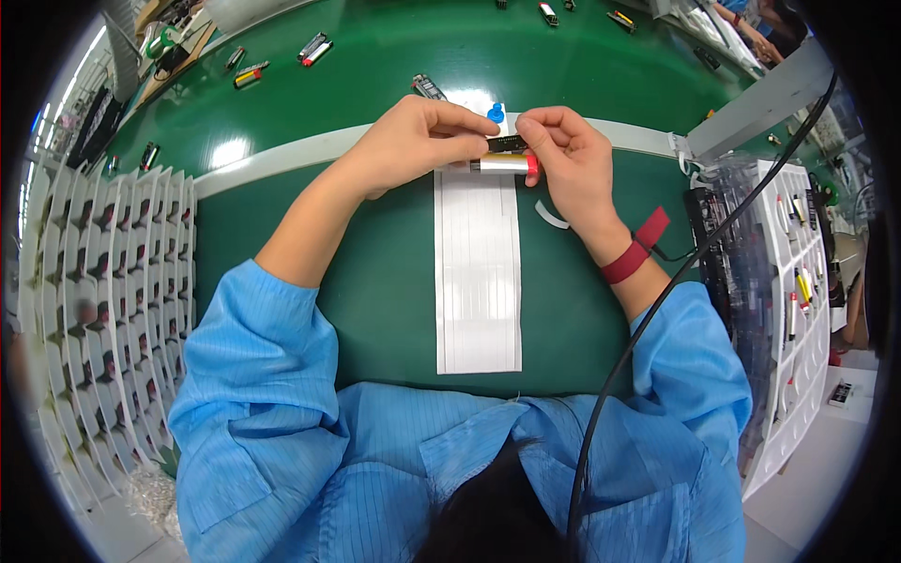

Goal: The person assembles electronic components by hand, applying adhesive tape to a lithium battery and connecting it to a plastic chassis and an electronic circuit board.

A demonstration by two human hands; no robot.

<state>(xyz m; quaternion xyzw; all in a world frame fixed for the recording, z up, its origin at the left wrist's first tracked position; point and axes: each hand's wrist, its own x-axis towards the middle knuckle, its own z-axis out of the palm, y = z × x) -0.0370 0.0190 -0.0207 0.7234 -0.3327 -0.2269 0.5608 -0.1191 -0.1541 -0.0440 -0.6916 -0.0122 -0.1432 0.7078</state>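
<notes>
My left hand (408, 145) and my right hand (572, 159) meet at the far edge of the mat. Between them is a small narrow black circuit board (507, 144), pinched at one end by each hand's thumb and forefinger. Just below the board, a silver cylindrical battery cell (504, 164) with a red end lies crosswise, close to my right fingers; whether it is joined to the board I cannot tell. A long white sheet of adhesive strips (479, 281) stretches under the cell toward me. Beside my right hand lies a curved white strip (552, 216).
A blue knobbed piece (495, 113) and a dark part (428, 87) sit beyond my hands. White divider trays (117, 310) line the left; a white tray (793, 272) with cells stands right. A black cable (648, 319) crosses my right arm. More cells (317, 49) lie on the far green surface.
</notes>
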